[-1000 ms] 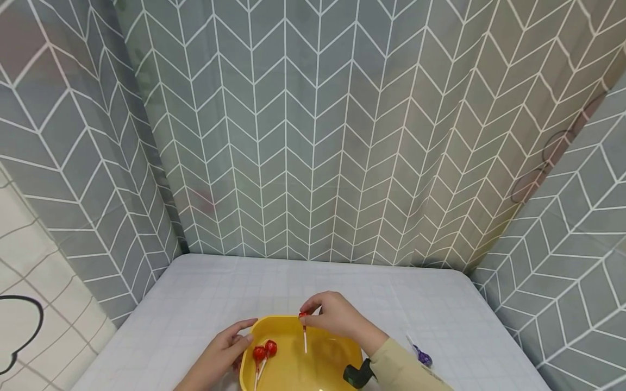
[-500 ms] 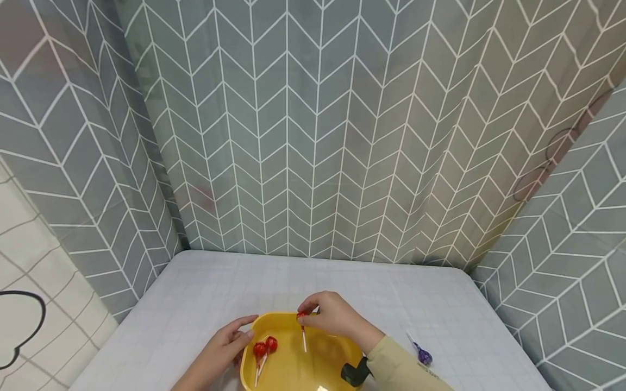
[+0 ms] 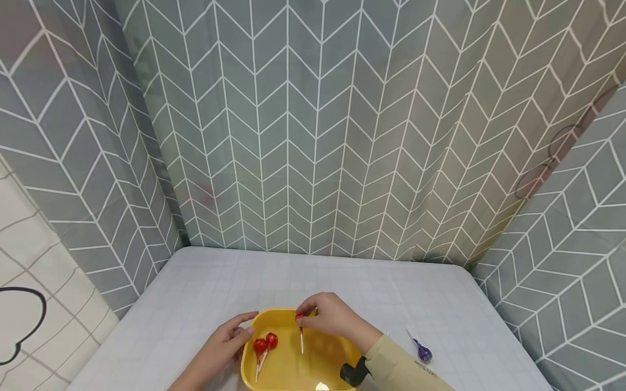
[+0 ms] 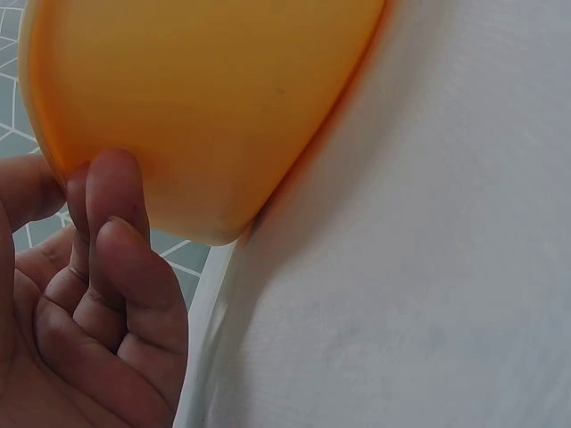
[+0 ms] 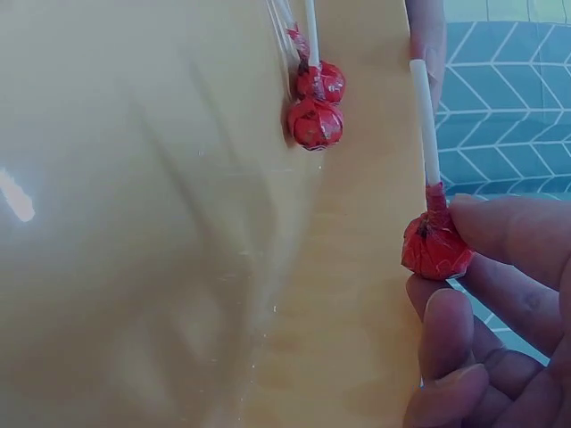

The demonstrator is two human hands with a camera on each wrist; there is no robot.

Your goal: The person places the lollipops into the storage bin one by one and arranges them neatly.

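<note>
My right hand (image 3: 330, 316) pinches a red-wrapped lollipop (image 5: 435, 245) by its round head, over the far side of a yellow plastic container (image 3: 323, 374). In the head view its white stick points down toward the container floor. Two more red lollipops (image 3: 265, 342) lie together inside, near the left wall; the right wrist view shows their wrapped heads (image 5: 317, 123) close together. My left hand (image 3: 227, 342) grips the container's left rim, thumb at the edge. From the left wrist, several curled fingers (image 4: 120, 196) press the outside of the orange-looking wall (image 4: 205, 107).
On the white-covered table (image 3: 220, 277), a purple-wrapped lollipop (image 3: 423, 353) lies to the right of the container, beyond my right sleeve (image 3: 403, 366). A dark strap piece (image 3: 354, 373) sits at the right wrist. Grey chevron curtains (image 3: 313, 136) stand behind and at the sides.
The right hand and its lollipop have shifted very slightly left over the container. The left hand keeps its grip on the rim, and the other lollipops stay in place.
</note>
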